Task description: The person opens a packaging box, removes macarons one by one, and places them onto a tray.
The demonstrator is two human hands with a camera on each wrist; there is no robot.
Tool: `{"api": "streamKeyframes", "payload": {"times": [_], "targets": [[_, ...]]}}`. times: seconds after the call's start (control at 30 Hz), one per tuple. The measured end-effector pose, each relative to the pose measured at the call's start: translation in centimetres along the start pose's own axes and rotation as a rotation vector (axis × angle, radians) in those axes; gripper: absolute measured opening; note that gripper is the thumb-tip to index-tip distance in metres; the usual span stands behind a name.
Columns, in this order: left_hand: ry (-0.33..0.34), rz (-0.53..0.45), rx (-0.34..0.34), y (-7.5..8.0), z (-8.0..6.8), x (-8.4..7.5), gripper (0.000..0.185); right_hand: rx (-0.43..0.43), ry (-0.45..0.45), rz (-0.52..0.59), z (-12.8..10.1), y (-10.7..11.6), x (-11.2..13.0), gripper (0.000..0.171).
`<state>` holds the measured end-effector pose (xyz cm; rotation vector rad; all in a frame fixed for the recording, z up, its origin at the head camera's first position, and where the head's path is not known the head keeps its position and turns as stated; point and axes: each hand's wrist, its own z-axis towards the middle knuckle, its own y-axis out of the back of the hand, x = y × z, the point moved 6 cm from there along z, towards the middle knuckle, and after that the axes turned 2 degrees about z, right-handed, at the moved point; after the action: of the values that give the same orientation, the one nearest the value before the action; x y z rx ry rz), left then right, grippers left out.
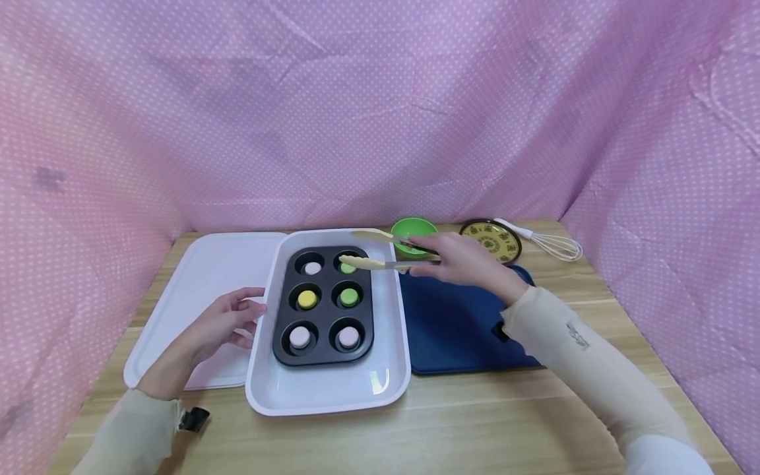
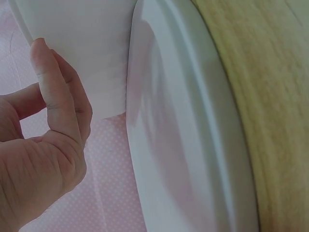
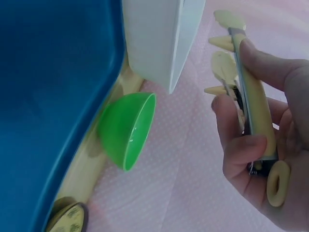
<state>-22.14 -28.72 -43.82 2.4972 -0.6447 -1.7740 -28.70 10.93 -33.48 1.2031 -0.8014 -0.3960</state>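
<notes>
A dark muffin pan (image 1: 325, 318) lies in a white tray (image 1: 332, 390). Its six cups hold small discs: pale pink (image 1: 312, 268), green (image 1: 348, 268), yellow (image 1: 307, 299), green (image 1: 349, 297) and two lilac ones (image 1: 299, 337) in the near row. My right hand (image 1: 433, 256) grips cream tongs (image 1: 380, 262), also seen in the right wrist view (image 3: 253, 111). The tong tips are apart, and the lower one hovers over the far right cup. My left hand (image 1: 240, 315) rests on the white board, its relaxed fingers (image 2: 53, 111) by the tray's left rim (image 2: 174, 145), holding nothing.
A white board (image 1: 196, 277) lies left of the tray and a blue mat (image 1: 457, 326) right of it. Behind the mat are a green bowl (image 1: 413, 229), a round patterned dish (image 1: 491, 239) and a whisk (image 1: 552, 245). Pink dotted cloth walls in the wooden table.
</notes>
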Motion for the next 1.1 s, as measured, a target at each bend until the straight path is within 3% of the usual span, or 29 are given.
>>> {"api": "streamKeyframes", "payload": {"times": [0.43, 0.63, 0.83, 1.1], "targets": [[-0.004, -0.006, 0.005, -0.2, 0.2, 0.0, 0.062, 0.202, -0.125, -0.251, 5.1, -2.3, 1.5, 0.046], [-0.005, 0.003, 0.006, -0.2, 0.3, 0.1, 0.064, 0.267, -0.11, -0.318, 6.2, -2.5, 2.1, 0.036], [-0.004, 0.005, 0.004, -0.1, 0.1, 0.1, 0.064, 0.333, -0.162, -0.26, 7.3, -2.1, 2.3, 0.027], [-0.009, 0.007, 0.007, 0.0, -0.1, -0.1, 0.062, 0.395, -0.273, -0.202, 8.0, -1.9, 2.2, 0.046]]}}
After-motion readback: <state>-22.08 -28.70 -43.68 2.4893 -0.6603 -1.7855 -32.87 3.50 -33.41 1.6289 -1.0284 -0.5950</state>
